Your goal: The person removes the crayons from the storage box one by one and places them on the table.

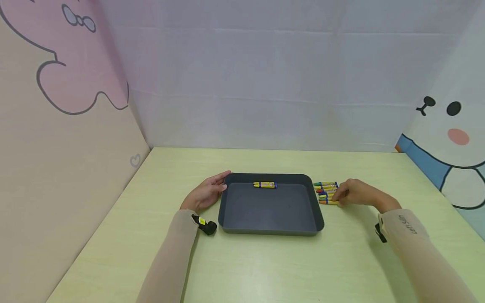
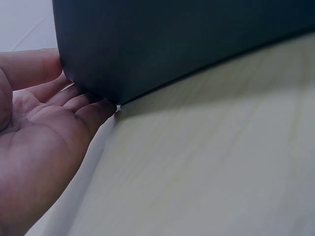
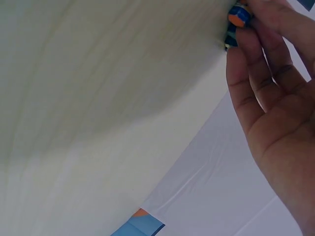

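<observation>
A dark grey rectangular tray [image 1: 270, 232] lies flat on the table. My left hand [image 1: 206, 193] rests against its outer left side near the back corner, fingertips at the wall [image 2: 162, 44] and thumb at the rim. Inside, close to the back wall, lie yellow-wrapped crayons [image 1: 267, 184] side by side. Right of the tray, several more crayons [image 1: 325, 184] form a column, tips to the left, in green, yellow, red, dark and orange. My right hand [image 1: 354, 194] pinches the orange crayon [image 3: 239, 16] at the near end of this column; its fingers partly cover the neighbouring ones.
A pale wooden table [image 1: 257, 269] carries everything. Behind it hangs a white cloth wall [image 1: 273, 92], with printed panels at the left [image 1: 68, 168] and right [image 1: 462, 147]. A small black camera [image 1: 207, 227] on the left wrist sits close to the tray's left side.
</observation>
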A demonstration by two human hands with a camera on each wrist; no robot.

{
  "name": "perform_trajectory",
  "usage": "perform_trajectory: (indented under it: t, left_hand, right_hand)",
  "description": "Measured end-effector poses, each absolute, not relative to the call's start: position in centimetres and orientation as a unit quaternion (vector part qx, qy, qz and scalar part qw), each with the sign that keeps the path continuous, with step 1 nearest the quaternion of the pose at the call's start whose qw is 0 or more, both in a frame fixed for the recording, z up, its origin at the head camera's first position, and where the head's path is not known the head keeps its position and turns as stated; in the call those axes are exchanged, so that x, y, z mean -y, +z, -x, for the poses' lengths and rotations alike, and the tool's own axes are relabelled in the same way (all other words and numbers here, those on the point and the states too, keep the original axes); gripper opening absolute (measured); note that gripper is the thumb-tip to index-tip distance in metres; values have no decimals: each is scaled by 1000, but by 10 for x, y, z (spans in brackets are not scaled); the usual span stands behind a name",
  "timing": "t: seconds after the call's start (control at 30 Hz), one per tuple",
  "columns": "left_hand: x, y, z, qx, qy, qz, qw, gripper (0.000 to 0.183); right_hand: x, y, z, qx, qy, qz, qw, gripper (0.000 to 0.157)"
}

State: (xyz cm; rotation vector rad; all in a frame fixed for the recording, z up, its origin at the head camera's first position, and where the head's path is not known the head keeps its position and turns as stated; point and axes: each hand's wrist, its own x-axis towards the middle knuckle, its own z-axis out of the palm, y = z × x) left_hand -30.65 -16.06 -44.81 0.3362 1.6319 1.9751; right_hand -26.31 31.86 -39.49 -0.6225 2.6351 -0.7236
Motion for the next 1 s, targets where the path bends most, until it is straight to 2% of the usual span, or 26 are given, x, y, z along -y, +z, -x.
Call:
perform_trajectory:
  t: [0.23, 1.0]
  left_hand:
    - [160, -449, 308, -607, 735, -122, 276, 66]
    - [161, -449, 307, -609, 734, -125, 274, 67]
  right_hand:
    - [-318, -396, 263, -928, -251, 222, 163, 15]
    - [-315, -387, 261, -927, -244, 209, 193, 16]
